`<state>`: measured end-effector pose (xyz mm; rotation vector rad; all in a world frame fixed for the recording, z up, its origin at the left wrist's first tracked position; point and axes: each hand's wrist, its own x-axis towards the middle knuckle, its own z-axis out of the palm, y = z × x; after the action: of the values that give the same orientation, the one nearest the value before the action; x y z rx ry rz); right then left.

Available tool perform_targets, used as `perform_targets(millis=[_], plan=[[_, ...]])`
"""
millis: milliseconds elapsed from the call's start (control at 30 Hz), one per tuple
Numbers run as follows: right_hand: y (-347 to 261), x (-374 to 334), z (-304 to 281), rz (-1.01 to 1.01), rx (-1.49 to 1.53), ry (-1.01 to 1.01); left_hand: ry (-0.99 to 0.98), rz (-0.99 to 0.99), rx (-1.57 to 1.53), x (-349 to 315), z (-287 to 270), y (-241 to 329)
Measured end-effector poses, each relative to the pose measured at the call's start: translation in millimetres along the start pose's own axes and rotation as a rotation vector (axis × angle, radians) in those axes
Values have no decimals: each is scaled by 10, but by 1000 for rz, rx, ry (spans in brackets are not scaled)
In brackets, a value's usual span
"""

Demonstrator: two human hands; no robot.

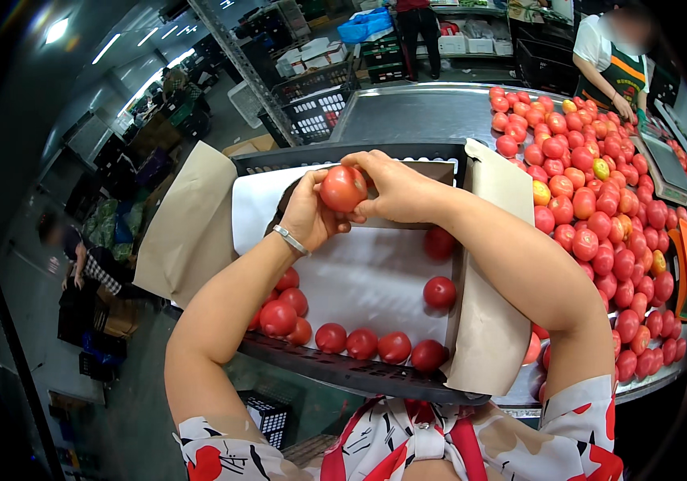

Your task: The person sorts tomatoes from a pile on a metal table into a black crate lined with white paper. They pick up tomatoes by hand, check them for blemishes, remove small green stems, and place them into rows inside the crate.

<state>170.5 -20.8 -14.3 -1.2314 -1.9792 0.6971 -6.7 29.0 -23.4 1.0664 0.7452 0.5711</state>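
Over the far half of a black plastic crate, both hands are closed round one red tomato. My left hand, with a silver bracelet at the wrist, cups it from the left and below. My right hand grips it from the right, fingertips over its top. The crate has a white liner and brown paper flaps folded out over its sides. Inside, several red tomatoes line the near edge and the left corner, and a few lie along the right side.
A metal table on the right carries a large spread of red and some yellowish tomatoes. A scale and an orange device stand at its right edge. Across it stands a person in an apron. Black crates stand beyond.
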Motion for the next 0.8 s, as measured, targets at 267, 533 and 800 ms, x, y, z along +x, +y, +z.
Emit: perform_targets(millis=[267,533,800], plan=[[99,50,35,-69,99,108,19,50,-20,-86,205,87],[39,131,-101,245,623,55,15,63,26,-63,-13,54],[-63,-7,-238,224,811,19,25,145,98,-49,162,98]])
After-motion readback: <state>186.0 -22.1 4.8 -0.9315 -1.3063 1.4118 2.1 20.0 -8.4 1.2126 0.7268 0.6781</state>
